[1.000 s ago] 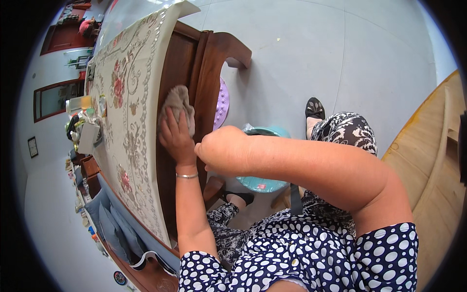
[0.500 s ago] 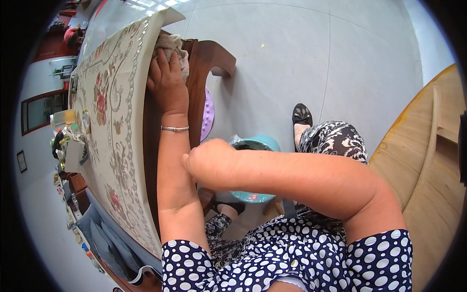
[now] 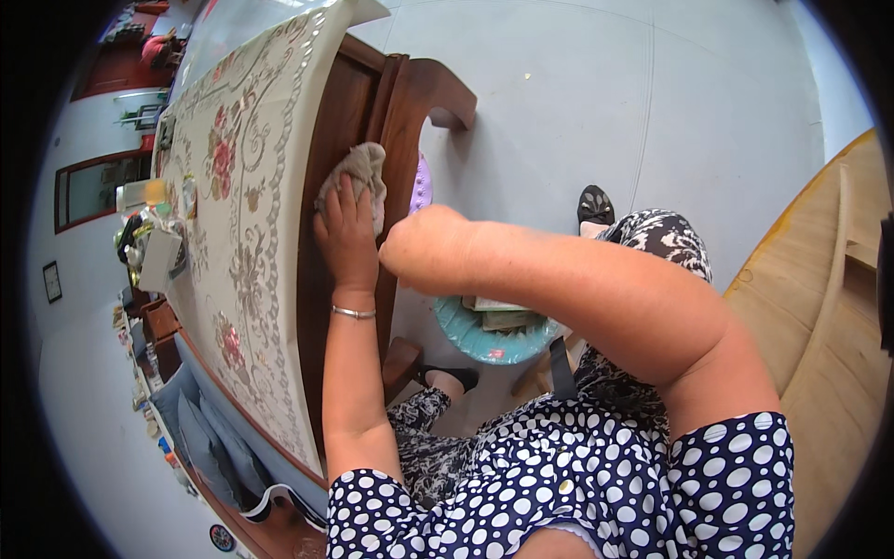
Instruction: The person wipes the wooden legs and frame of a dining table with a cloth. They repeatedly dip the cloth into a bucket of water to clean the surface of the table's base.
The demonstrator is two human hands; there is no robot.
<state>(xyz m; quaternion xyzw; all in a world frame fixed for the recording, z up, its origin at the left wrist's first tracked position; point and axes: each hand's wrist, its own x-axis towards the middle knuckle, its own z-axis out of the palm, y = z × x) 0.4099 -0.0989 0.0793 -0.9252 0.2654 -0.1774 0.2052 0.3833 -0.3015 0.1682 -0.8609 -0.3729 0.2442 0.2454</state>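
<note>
My left hand [image 3: 346,233] presses a crumpled beige cloth [image 3: 365,164] flat against the dark wooden side of a table [image 3: 321,121]. A thin bracelet sits on that wrist. The tabletop wears a cream floral tablecloth [image 3: 237,196]. My right arm [image 3: 559,298] is bent across the middle of the picture with its elbow pointing at the table. My right hand is hidden behind the arm.
A round teal stool [image 3: 466,337] with flat items on it stands below my right arm. A purple stool [image 3: 422,184] peeks from behind the table leg. Bottles and boxes [image 3: 149,242] crowd the table's far side. A pale wooden bench [image 3: 819,307] lies on the right, above the grey floor.
My left hand slid the cloth along the wooden side away from me, then back toward me to about the middle of the edge. The right arm stayed bent in place.
</note>
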